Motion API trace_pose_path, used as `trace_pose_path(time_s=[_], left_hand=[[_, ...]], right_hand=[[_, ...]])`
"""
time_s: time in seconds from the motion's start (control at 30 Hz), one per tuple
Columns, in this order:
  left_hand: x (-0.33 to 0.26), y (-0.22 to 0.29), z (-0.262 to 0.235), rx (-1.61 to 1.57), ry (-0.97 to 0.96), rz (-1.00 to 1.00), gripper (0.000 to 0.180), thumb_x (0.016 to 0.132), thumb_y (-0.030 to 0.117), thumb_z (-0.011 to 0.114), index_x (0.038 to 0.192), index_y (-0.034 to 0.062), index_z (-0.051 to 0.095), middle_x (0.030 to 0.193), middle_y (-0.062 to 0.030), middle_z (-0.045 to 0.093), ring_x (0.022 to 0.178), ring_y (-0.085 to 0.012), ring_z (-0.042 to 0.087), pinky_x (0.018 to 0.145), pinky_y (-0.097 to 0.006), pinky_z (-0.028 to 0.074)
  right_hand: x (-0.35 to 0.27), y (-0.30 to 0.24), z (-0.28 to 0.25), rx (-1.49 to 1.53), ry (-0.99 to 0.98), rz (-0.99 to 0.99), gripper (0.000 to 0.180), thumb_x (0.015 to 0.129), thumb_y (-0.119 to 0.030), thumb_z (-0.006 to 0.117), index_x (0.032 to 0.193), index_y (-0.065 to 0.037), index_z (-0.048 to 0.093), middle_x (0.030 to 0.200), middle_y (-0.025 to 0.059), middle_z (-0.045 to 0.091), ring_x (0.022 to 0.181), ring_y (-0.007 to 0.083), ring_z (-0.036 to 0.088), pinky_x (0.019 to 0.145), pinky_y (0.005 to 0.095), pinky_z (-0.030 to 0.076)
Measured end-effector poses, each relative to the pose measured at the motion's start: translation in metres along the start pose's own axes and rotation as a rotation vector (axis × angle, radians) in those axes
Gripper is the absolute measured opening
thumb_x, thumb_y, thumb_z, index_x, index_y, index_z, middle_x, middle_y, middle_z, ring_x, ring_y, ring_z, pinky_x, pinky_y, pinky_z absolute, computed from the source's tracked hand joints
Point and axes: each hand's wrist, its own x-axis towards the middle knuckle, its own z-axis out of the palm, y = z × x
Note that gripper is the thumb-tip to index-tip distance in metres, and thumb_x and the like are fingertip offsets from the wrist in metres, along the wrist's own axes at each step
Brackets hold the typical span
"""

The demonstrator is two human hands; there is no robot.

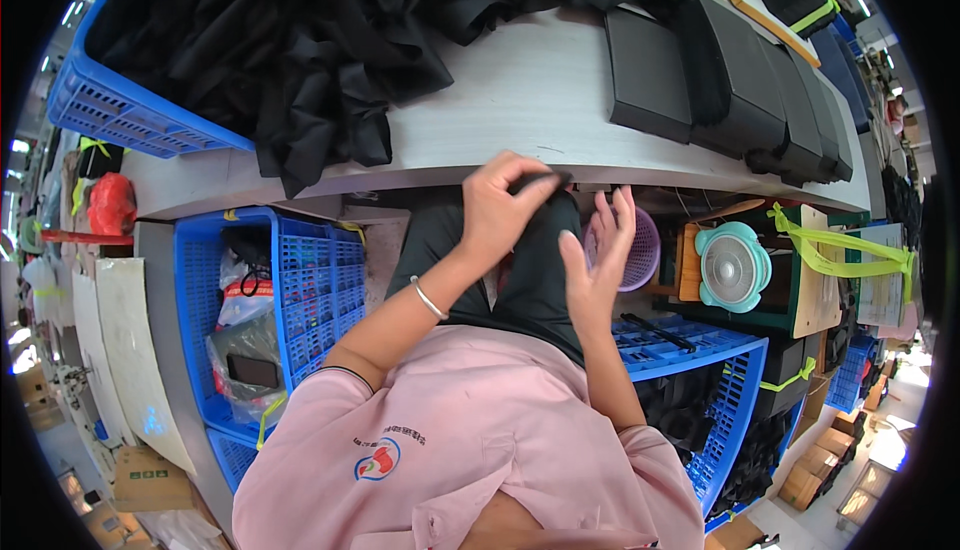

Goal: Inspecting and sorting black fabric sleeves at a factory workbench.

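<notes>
My left hand [497, 212], a bracelet [428, 298] on its wrist, is over my lap at the table's front edge. Its fingers are closed on a small black piece [553, 181], probably fabric; most of it is hidden by the hand. Just to the right, my right hand [601, 268] is raised with fingers apart and holds nothing. A heap of black fabric pieces [330, 60] spreads over the back left of the table [500, 100]. Neat stacks of flat black pieces [648, 75] lie at the back right.
A blue crate [150, 115] stands at the far left. Beside my left thigh another blue crate [320, 270] holds bags and a phone [253, 371]. To my right are a purple basket [641, 250], a small turquoise fan [735, 265] and a blue crate [735, 380] with black pieces.
</notes>
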Motion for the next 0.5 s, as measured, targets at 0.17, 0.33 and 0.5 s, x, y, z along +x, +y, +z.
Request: trace_pose_path(time_s=[0.17, 0.33, 0.5], left_hand=[[-0.023, 0.026, 0.004, 0.010, -0.104, 0.204, 0.016, 0.072, 0.005, 0.083, 0.085, 0.0018, 0.073, 0.079, -0.0066, 0.067, 0.070, -0.0162, 0.063, 0.064, -0.027, 0.049], [-0.011, 0.012, -0.017, 0.071, -0.022, 0.200, 0.012, 0.072, 0.005, 0.081, 0.083, 0.0028, 0.076, 0.075, -0.0066, 0.067, 0.068, -0.0149, 0.063, 0.061, -0.026, 0.048], [-0.008, 0.004, -0.024, -0.320, -0.048, -0.156, 0.013, 0.090, 0.008, 0.068, 0.084, -0.0015, 0.073, 0.077, -0.0029, 0.068, 0.073, -0.0123, 0.064, 0.069, -0.024, 0.051]], right_hand=[[0.035, 0.019, 0.009, -0.133, 0.110, -0.038, 0.070, 0.083, 0.007, 0.061, 0.146, 0.001, 0.030, 0.152, 0.0210, 0.032, 0.128, 0.0359, 0.050, 0.107, 0.0385, 0.041], [0.012, 0.028, -0.009, 0.655, -0.209, 0.576, 0.027, 0.092, -0.004, 0.060, 0.118, 0.001, 0.064, 0.109, 0.0088, 0.070, 0.103, 0.0144, 0.065, 0.087, 0.0288, 0.053], [0.000, -0.005, -0.009, 0.930, -0.391, 0.753, 0.036, 0.100, -0.029, 0.058, 0.121, 0.001, 0.063, 0.109, 0.0090, 0.070, 0.096, 0.0144, 0.067, 0.083, 0.0278, 0.055]])
